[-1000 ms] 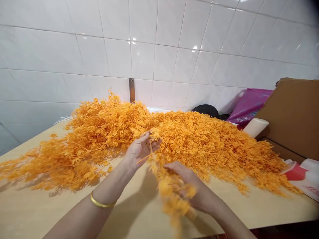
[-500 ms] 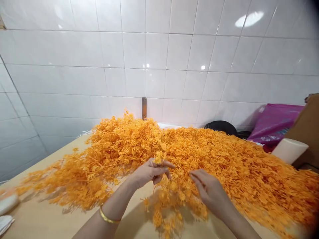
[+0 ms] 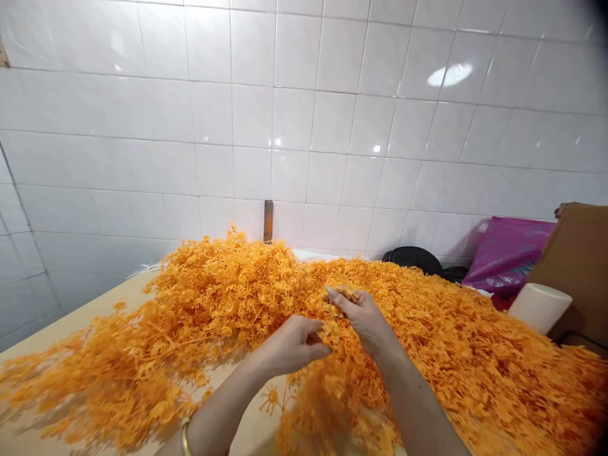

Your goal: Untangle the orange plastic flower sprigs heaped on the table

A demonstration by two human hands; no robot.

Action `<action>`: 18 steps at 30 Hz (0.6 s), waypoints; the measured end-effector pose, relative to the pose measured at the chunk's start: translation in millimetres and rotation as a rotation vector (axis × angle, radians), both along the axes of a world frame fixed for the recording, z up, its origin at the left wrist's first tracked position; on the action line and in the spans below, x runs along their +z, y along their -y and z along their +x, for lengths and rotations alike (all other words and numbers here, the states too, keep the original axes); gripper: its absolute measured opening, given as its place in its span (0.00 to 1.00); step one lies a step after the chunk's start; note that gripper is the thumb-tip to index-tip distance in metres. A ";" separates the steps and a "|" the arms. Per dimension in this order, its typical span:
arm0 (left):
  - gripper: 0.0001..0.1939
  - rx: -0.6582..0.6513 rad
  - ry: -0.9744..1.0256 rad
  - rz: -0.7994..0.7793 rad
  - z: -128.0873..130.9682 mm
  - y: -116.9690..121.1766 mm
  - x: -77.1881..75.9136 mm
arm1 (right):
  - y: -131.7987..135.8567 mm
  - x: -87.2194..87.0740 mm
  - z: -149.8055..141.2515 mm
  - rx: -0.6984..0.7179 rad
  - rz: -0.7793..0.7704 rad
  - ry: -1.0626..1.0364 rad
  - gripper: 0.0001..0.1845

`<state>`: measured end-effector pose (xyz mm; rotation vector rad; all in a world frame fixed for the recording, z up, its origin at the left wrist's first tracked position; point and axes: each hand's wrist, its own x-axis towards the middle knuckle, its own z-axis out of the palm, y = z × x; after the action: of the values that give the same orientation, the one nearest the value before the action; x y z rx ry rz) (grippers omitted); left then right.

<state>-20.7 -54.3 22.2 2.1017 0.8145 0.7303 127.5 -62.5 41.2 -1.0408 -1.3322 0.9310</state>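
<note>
Left hand (image 3: 294,347) fingers parted beside orange sprigs (image 3: 335,334); right hand (image 3: 369,322) fingers curled against more (pinching, I cannot tell)

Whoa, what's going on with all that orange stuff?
Someone is busy with orange flowers at a table, using bare hands. The right hand has a sprig between its thumb and fingers. The left hand is curled close beside it; whether it grips anything is hard to tell. More flowers are heaped on both sides, in front of a white tiled wall.
</note>
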 end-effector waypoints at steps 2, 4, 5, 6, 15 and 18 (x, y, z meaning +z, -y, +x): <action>0.11 0.129 0.156 0.006 -0.8 0.2 14.1 | -6.2 7.3 1.0 -0.076 0.024 -0.073 0.16; 0.14 0.250 0.313 0.012 2.9 1.4 26.3 | -12.5 11.4 -0.8 -0.110 0.052 -0.114 0.17; 0.14 0.287 0.388 0.012 6.7 2.2 30.5 | -15.6 12.1 -3.1 -0.102 0.074 -0.127 0.18; 0.14 0.297 0.463 0.012 11.9 3.0 33.1 | -18.4 11.9 -6.1 -0.088 0.101 -0.136 0.18; 0.13 0.138 1.005 -0.583 45.4 -6.9 14.0 | -20.2 -2.7 -37.4 -0.454 0.333 0.774 0.23; 0.13 0.158 1.046 -0.681 39.4 -20.4 7.7 | -13.2 -2.6 -41.1 -0.448 0.279 0.962 0.24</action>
<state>18.7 -33.9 29.8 0.8494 0.5010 1.2454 86.4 -49.2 38.6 -1.5523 -1.8029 -0.1562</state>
